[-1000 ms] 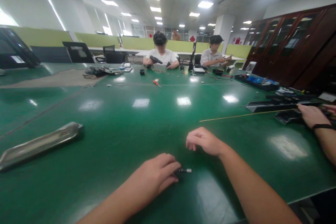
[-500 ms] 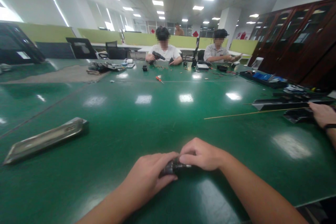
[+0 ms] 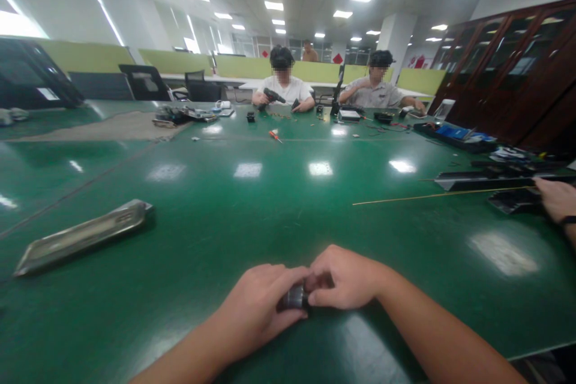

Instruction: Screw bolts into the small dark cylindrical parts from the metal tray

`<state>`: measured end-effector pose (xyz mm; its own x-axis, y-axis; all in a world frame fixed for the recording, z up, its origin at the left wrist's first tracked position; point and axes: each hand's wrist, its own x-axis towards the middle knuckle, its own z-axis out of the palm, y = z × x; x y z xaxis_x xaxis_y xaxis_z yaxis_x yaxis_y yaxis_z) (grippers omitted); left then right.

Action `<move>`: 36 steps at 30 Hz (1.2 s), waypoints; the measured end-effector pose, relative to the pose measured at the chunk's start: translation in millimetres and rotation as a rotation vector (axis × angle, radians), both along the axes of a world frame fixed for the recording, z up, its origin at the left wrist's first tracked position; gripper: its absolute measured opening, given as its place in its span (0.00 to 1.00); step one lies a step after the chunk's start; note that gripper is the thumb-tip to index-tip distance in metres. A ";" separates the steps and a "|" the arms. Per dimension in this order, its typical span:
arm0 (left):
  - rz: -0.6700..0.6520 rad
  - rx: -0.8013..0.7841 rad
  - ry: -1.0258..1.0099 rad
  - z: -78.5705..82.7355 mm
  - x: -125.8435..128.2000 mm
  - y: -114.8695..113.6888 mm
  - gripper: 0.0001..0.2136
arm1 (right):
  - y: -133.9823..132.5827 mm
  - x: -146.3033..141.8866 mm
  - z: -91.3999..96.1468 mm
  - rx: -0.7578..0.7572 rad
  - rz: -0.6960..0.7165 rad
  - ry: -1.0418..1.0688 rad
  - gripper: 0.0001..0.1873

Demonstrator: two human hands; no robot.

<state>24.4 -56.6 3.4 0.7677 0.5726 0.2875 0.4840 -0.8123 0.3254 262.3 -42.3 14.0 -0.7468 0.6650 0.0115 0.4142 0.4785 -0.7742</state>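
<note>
My left hand (image 3: 263, 306) and my right hand (image 3: 344, 279) meet at the near edge of the green table (image 3: 252, 210). Both have their fingers curled around a small dark cylindrical part (image 3: 294, 298) that rests low over the tabletop. Most of the part is hidden under the fingers; only a short ribbed section shows between the two hands.
A long flat metal plate (image 3: 83, 235) lies to the left. A thin yellow rod (image 3: 432, 195) and black parts (image 3: 490, 179) lie at the right, by another person's hand (image 3: 555, 198). Two people sit at the far side among tools, with a red-handled tool (image 3: 273, 134) nearby.
A second ago only my left hand held the part and my right hand hovered apart. My right hand came down and closed on the part; both hands now grip it closer together.
</note>
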 end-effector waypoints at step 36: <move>-0.006 0.052 -0.061 7.2 -0.2 2.1 0.26 | 0.7 2.9 -2.8 -0.062 -0.031 -0.026 0.09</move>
